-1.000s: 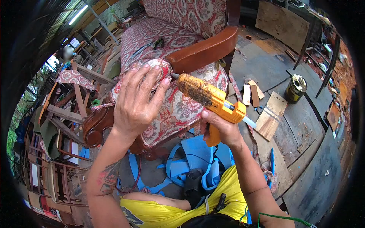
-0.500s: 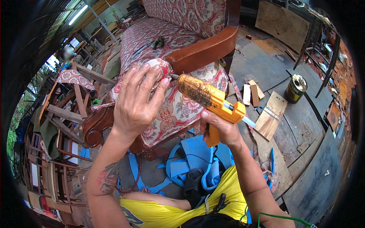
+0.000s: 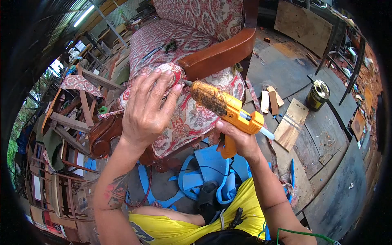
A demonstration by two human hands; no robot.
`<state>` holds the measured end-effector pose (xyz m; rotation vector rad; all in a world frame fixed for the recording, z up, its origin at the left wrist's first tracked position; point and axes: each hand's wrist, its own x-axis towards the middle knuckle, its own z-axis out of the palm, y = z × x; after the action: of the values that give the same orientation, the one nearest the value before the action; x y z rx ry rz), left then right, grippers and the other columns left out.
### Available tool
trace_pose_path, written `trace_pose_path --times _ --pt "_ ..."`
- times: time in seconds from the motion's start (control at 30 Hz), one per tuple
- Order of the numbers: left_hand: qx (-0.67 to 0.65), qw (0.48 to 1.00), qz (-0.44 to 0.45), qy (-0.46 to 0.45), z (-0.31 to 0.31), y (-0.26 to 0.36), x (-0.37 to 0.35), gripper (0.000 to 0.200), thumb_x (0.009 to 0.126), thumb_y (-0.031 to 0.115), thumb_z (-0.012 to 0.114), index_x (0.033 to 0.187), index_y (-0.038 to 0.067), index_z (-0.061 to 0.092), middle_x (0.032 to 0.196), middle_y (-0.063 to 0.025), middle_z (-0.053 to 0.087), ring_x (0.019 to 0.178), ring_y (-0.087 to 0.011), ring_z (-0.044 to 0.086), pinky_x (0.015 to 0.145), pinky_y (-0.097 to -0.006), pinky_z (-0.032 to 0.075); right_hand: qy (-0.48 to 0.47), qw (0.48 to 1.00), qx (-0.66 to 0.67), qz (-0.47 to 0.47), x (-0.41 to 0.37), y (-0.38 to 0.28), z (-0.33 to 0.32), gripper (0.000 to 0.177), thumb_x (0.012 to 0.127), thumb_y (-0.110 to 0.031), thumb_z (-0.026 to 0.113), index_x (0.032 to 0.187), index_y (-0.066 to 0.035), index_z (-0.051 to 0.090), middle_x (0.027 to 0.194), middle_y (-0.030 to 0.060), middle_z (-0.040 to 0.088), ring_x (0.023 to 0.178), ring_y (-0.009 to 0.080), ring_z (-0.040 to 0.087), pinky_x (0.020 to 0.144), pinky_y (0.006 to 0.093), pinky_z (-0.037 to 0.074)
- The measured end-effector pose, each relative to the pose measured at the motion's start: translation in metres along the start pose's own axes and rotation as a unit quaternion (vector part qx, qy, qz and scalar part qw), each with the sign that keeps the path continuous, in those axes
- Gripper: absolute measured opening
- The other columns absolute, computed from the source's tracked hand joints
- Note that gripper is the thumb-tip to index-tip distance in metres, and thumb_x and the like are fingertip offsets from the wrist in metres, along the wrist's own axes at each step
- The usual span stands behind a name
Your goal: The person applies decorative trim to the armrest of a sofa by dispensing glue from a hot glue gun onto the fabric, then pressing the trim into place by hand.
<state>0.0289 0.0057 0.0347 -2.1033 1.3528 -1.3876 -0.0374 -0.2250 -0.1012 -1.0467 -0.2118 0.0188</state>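
Observation:
My right hand [image 3: 239,136] is wrapped round the handle of a yellow hot glue gun [image 3: 214,98], stained dark along its barrel. A whitish glue stick [image 3: 267,133] pokes out of its back. The gun's nozzle points at the floral fabric pad [image 3: 178,72] at the front of the sofa's armrest, close to my left thumb. My left hand [image 3: 147,108] lies over that pad with its fingers stretched out, hiding much of it. Behind the pad runs the brown wooden armrest [image 3: 220,53] of the floral sofa [image 3: 190,130].
Blue foam scraps [image 3: 208,163] lie on the floor below the sofa. To the right are a wooden board [image 3: 291,124], small wood blocks [image 3: 273,102] and an open tin can [image 3: 317,95]. Wooden frames [image 3: 61,163] pile up at the left. A dark-handled tool [image 3: 157,51] rests on the seat.
The back end of the glue gun and its glue stick have dipped slightly in my right hand. My left hand stays in place on the pad.

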Motion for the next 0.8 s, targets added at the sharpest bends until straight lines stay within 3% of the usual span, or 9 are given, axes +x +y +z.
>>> trace_pose_path --times 0.27,0.37,0.47,0.53,0.6,0.63,0.67,0.7,0.8 --pt "-0.005 1.000 -0.004 -0.002 -0.001 0.001 0.000 0.032 0.085 0.006 0.083 0.116 0.007 0.082 0.132 -0.0177 0.072 0.125 -0.0390 0.068 0.106 -0.0541 0.056 0.006 0.999 -0.016 -0.029 -0.004 0.009 0.007 0.027 0.104 -0.029 0.076 0.107 -0.003 0.072 0.079 0.0054 0.071 0.068 0.0139 0.071 0.057 0.0303 0.059" --pt "-0.004 1.000 -0.003 0.003 0.000 0.001 0.000 0.032 0.085 0.006 0.083 0.117 0.006 0.082 0.133 -0.0178 0.072 0.125 -0.0390 0.068 0.106 -0.0541 0.056 0.021 0.997 -0.065 -0.030 -0.006 0.006 0.011 0.028 0.107 -0.030 0.071 0.110 -0.003 0.072 0.085 0.0080 0.075 0.071 0.0173 0.074 0.058 0.0324 0.062" --pt "-0.003 1.000 0.000 0.002 0.000 0.000 -0.001 0.032 0.085 0.005 0.083 0.117 0.006 0.082 0.133 -0.0179 0.072 0.125 -0.0391 0.068 0.106 -0.0542 0.056 0.030 0.997 -0.071 -0.031 -0.010 0.009 0.016 0.024 0.106 -0.027 0.073 0.111 -0.004 0.072 0.085 0.0066 0.074 0.071 0.0162 0.074 0.059 0.0312 0.061" --pt "-0.002 1.000 -0.001 0.003 0.000 0.000 -0.001 0.032 0.084 0.005 0.083 0.117 0.006 0.081 0.133 -0.0180 0.072 0.125 -0.0392 0.068 0.106 -0.0542 0.056 0.056 0.980 -0.163 -0.104 -0.013 0.012 0.019 0.026 0.104 -0.027 0.077 0.104 -0.001 0.075 0.084 0.0040 0.075 0.068 0.0112 0.071 0.058 0.0322 0.057" --pt "-0.005 1.000 -0.002 0.002 0.000 0.001 0.000 0.032 0.084 0.005 0.083 0.117 0.006 0.081 0.133 -0.0180 0.072 0.125 -0.0391 0.068 0.106 -0.0543 0.056 0.073 0.976 -0.191 -0.071 -0.011 0.007 0.022 0.025 0.097 -0.024 0.084 0.103 -0.002 0.075 0.085 0.0067 0.074 0.067 0.0147 0.072 0.056 0.0327 0.055" --pt "-0.007 1.000 -0.004 0.001 -0.001 0.001 0.000 0.032 0.084 0.005 0.083 0.117 0.006 0.081 0.133 -0.0181 0.072 0.125 -0.0391 0.068 0.106 -0.0544 0.056 0.096 0.907 -0.338 -0.232 -0.010 0.007 0.022 0.024 0.093 -0.021 0.087 0.102 -0.003 0.075 0.085 0.0085 0.074 0.066 0.0182 0.072 0.055 0.0327 0.054" --pt "-0.007 1.000 -0.004 0.002 -0.001 0.001 0.000 0.032 0.084 0.005 0.083 0.117 0.006 0.081 0.133 -0.0181 0.072 0.125 -0.0391 0.068 0.106 -0.0544 0.056 0.115 0.790 -0.467 -0.381 -0.010 0.006 0.022 0.024 0.088 -0.019 0.090 0.102 -0.004 0.076 0.085 0.0103 0.073 0.064 0.0217 0.071 0.054 0.0327 0.053" --pt "-0.007 1.000 -0.003 0.002 -0.001 0.001 0.000 0.032 0.085 0.005 0.082 0.116 0.006 0.081 0.133 -0.0182 0.072 0.125 -0.0391 0.068 0.106 -0.0545 0.056 0.120 0.780 -0.475 -0.390 -0.012 0.007 0.023 0.026 0.083 -0.015 0.092 0.100 -0.006 0.075 0.088 0.0122 0.073 0.066 0.0284 0.071 0.057 0.0356 0.055" --pt "-0.007 1.000 -0.002 0.007 0.000 0.000 0.000 0.032 0.085 0.005 0.082 0.117 0.006 0.081 0.133 -0.0184 0.071 0.125 -0.0394 0.068 0.106 -0.0548 0.056 0.177 0.744 -0.461 -0.450 -0.018 0.018 0.010 0.023 0.084 -0.013 0.091 0.099 -0.005 0.075 0.090 0.0125 0.074 0.072 0.0304 0.072 0.062 0.0393 0.057"
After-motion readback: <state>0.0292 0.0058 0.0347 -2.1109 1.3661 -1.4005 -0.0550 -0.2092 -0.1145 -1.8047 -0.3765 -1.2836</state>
